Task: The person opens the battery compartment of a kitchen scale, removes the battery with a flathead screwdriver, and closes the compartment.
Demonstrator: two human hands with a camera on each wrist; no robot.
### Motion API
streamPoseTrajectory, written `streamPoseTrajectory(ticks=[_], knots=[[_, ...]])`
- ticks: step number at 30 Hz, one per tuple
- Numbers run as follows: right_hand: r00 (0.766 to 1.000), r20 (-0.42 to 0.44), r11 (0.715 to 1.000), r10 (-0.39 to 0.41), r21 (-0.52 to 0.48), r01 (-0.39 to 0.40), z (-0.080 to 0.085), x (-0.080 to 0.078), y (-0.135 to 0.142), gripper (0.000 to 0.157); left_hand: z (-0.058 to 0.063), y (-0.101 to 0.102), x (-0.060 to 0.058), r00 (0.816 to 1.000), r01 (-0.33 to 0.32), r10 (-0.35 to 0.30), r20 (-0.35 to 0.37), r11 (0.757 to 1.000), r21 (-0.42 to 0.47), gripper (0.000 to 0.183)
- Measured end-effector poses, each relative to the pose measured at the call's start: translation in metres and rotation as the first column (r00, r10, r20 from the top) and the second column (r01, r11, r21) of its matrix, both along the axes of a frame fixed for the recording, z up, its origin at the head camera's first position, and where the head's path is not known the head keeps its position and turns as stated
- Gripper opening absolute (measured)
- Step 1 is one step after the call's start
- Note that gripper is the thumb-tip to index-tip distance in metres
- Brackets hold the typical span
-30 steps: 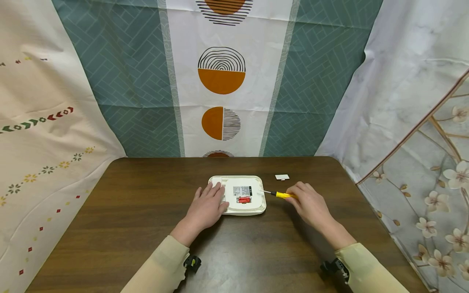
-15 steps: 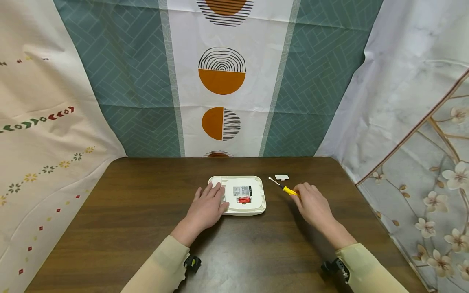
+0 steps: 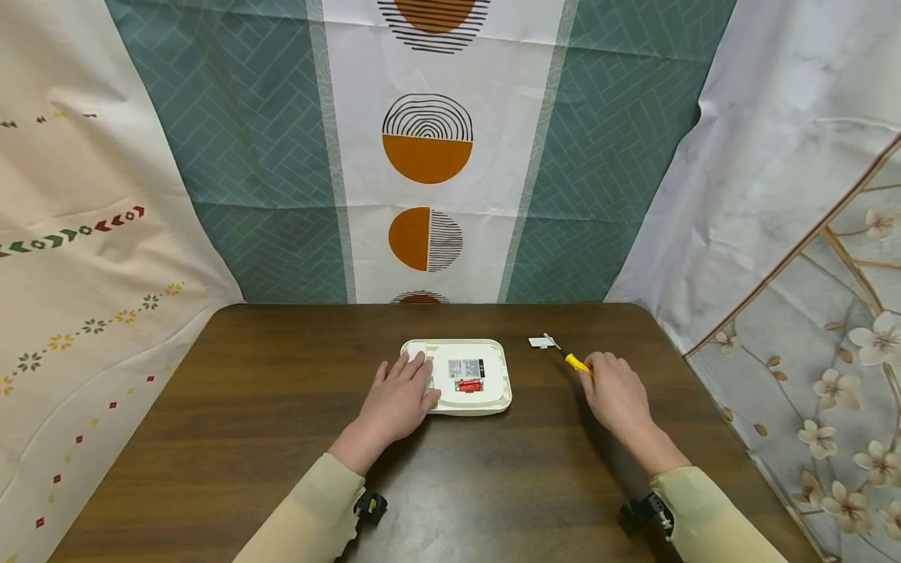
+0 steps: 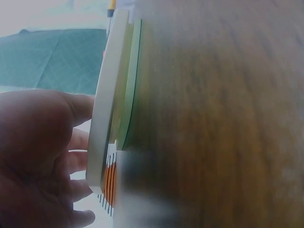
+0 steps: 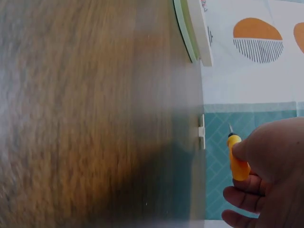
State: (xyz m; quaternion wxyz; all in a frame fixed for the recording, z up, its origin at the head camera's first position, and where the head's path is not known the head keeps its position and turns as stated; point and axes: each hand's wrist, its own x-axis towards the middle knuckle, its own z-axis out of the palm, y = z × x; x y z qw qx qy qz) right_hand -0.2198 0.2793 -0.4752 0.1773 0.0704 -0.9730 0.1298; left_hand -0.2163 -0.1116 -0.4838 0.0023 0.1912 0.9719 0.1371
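We note the white device (image 3: pixel 495 377) lying flat on the brown table (image 3: pixel 281 407), label (image 3: pixel 464 368) and red battery (image 3: pixel 469 385) facing up; whether there is more than one cell we cannot make out. The left hand (image 3: pixel 396 395) lies spread over the device's left end, fingers across the top, thumb by the near edge; we judge this keeps it from sliding. The right hand (image 3: pixel 619 397) pinches the screwdriver (image 3: pixel 577 362) by its yellow handle, likely for fine control. In the head view its tip overlaps the small white cover (image 3: pixel 539 342), but the right wrist view shows the tip raised above the table, so we read the two as apart. Whether anything clings to the tip is too small to tell. The cover lies right of the device, well apart from it, presumably set aside to leave the battery bay accessible. Nothing stands between screwdriver and device; only the left hand blocks the device's left end from us. Beyond the table hangs a teal-and-white cloth (image 3: pixel 598 156).
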Motion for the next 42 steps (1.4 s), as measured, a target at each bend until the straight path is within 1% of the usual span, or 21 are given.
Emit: streamPoseTrajectory(ticks=[9, 17, 23, 35, 42], knots=[[0.997, 0.051, 0.998, -0.057, 0.024, 0.056, -0.002, -0.004, 0.015, 0.021, 0.001, 0.0, 0.001, 1.0, -0.003, 0.003, 0.005, 1.0, 0.005, 0.064], [0.994, 0.061, 0.995, -0.089, 0.053, 0.085, -0.006, -0.007, 0.027, 0.021, 0.002, 0.0, 0.002, 1.0, -0.007, 0.007, 0.007, 1.0, 0.013, 0.064], [0.989, 0.091, 0.991, -0.117, 0.069, 0.11, -0.008, -0.007, 0.035, 0.023, 0.002, 0.0, 0.002, 1.0, -0.008, 0.008, 0.004, 1.0, 0.011, 0.064], [0.982, 0.116, 0.988, -0.149, 0.067, 0.142, -0.012, -0.007, 0.044, 0.023, 0.001, 0.0, 0.002, 1.0, -0.004, 0.004, -0.006, 1.0, 0.005, 0.063], [0.978, 0.143, 0.987, -0.153, 0.076, 0.143, -0.013, -0.008, 0.046, 0.022, 0.001, 0.0, 0.002, 1.0, -0.005, 0.005, -0.005, 1.0, -0.002, 0.064]])
